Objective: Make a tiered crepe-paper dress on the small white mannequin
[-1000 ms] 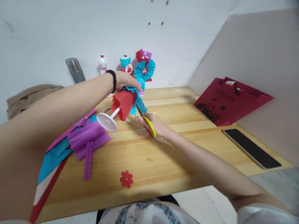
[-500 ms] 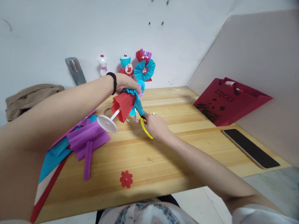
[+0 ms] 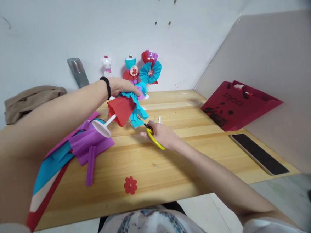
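- Holding in the closed left hand (image 3: 123, 86) the covered upper end of a small white stand with a round base (image 3: 101, 129) and thin stem, tilted above the left-centre of the pale wooden table (image 3: 190, 160), base toward the near left.
- Dressed with a flared red paper skirt (image 3: 121, 111) and, to the right, a crumpled blue crepe-paper layer (image 3: 140, 112).
- Gripping yellow-handled scissors (image 3: 155, 140) in the right hand (image 3: 163, 133), fingers closed about the handles; pointing far and left at the blue hem. Cannot tell whether touching it or just short.
- Could tear or cut the blue layer jaggedly, because of the limp, unstretched hem.
- Could nick the red skirt if steered too far left, given such closeness to the blue.
- Could flatten the blue ruffles if squeezed harder from the left.
- Could twist the stand under scissor pressure, through being gripped at one end only.
- Could drag the base across the folded purple crepe-paper sheets (image 3: 86, 144) at near left. Cannot tell whether already touching.
- Could bump the blue pleated paper flower (image 3: 150, 73) at the far side if lifted carelessly.
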{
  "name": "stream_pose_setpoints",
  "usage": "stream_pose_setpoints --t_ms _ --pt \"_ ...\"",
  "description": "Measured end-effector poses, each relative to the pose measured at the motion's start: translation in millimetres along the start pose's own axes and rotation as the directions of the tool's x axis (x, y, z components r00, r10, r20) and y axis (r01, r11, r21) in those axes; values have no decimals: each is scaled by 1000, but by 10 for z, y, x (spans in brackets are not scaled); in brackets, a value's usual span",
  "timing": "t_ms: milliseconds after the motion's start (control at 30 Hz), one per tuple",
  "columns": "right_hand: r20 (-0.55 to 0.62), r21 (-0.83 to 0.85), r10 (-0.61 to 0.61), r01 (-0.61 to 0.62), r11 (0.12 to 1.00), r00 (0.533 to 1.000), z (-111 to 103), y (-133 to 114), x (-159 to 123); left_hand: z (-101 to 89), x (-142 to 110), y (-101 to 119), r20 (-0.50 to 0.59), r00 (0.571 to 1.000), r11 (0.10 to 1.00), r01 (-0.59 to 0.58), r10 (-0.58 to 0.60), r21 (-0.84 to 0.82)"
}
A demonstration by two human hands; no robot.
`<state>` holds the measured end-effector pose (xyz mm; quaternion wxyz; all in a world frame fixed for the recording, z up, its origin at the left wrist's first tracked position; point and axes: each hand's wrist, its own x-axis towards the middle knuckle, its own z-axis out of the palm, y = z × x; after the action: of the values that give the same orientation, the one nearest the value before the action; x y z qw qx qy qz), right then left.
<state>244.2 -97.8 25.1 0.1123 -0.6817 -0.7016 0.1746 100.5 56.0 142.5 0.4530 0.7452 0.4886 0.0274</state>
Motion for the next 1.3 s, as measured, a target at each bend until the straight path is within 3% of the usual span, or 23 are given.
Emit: stream_pose_setpoints --t_ms 133,233,300,400,500,567,667,733,800,900,1000,1067,1133,1300 --pt "113 323 -119 77 943 986 -7 92 -74 -101 -29 -193 83 995 996 61 -55 -63" --pt "269 628 -176 -33 778 947 40 176 -107 -154 -118 -281 92 988 989 128 -121 -75" --pt "333 736 -204 -118 666 921 83 204 -111 -173 -187 -307 80 987 984 145 -137 -100" --pt "368 816 -202 -210 539 908 122 206 -95 -192 -248 -330 80 986 975 155 -144 -162" --pt "454 823 -117 -366 434 883 112 207 -74 -213 -245 -357 98 983 966 169 -153 -198" --pt "550 801 -100 -489 346 829 100 219 -73 -231 -228 -371 91 982 963 180 -165 -200" --pt "644 761 -198 -590 270 739 118 228 -108 -262 -223 -362 82 982 965 181 -168 -191" --pt "634 771 -271 -563 297 724 157 209 -150 -281 -242 -330 71 983 971 181 -171 -156" --pt "568 811 -323 -448 376 757 190 165 -196 -296 -267 -284 49 980 974 195 -191 -115" --pt "364 786 -360 -76 613 859 163 62 -259 -315 -283 -225 44 978 972 206 -202 -111" --pt "106 450 -379 295 843 919 23 -30 -311 -334 -258 -208 77 982 973 180 -171 -144" --pt "3 254 -361 349 902 932 -87 -35 -342 -343 -235 -215 73 985 972 165 -155 -166" --pt "-68 130 -319 326 936 945 -166 28 -364 -346 -226 -221 58 986 970 161 -153 -180" --pt "-182 18 -195 202 979 964 -177 336 -295 -306 -299 -182 53 982 964 186 -179 -190"
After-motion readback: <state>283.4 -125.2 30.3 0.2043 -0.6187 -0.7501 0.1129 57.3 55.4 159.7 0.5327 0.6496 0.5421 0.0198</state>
